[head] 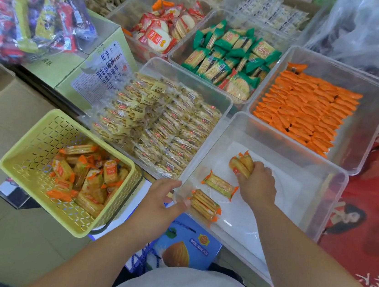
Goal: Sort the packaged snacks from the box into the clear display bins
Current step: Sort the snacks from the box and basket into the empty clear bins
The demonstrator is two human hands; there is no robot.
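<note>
R hand (pixel 257 185) grips pkts (pixel 241 164), maybe two.

Orange-wrapped cracker packs, split between basket and bin.
The yellow basket (pixel 39 149) holds a loose heap of cracker packs (pixel 84 178). In the near clear bin (pixel 322 183) a single pack (pixel 220 185) lies flat, and a stacked pair (pixel 203 203) rests by the near-left corner, where the left hand (pixel 160 199) holds the rim. The right hand (pixel 256 185) grips another pair (pixel 242 164) — upright, farther in.
</note>
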